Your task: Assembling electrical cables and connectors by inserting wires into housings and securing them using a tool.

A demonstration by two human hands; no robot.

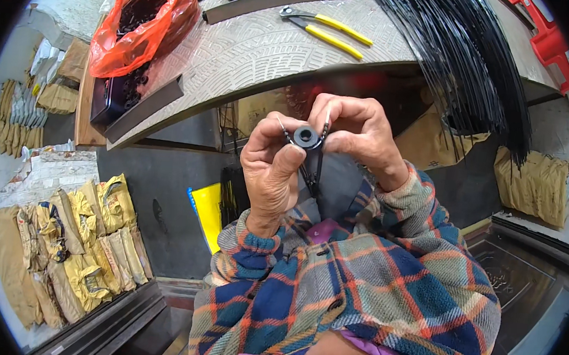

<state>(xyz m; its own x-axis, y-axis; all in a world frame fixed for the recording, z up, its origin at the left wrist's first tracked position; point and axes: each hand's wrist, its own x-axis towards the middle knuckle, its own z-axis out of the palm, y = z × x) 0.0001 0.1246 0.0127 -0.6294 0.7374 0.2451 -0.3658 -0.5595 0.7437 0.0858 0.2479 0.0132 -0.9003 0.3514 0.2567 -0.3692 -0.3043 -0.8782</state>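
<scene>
In front of my chest I hold a small black round part (306, 137) with a hole in its middle. My left hand (269, 166) pinches it from the left, thumb and forefinger closed at its rim. On its other side, my right hand (361, 135) is closed, its thumb and fingers gripping a thin dark strand (326, 124) with a pale end. A second pale tip (282, 123) pokes up by my left forefinger. Thin black pieces (311, 176) hang below the round part; exactly how they join it is hard to make out.
Beyond my hands is the patterned table (253, 56), bearing yellow-handled pliers (328, 30) and a red plastic bag (137, 25) of small black parts. A bundle of long black strands (460, 64) overhangs its right side. Brown packages (81, 249) lie at left; a yellow sheet (206, 215) is below.
</scene>
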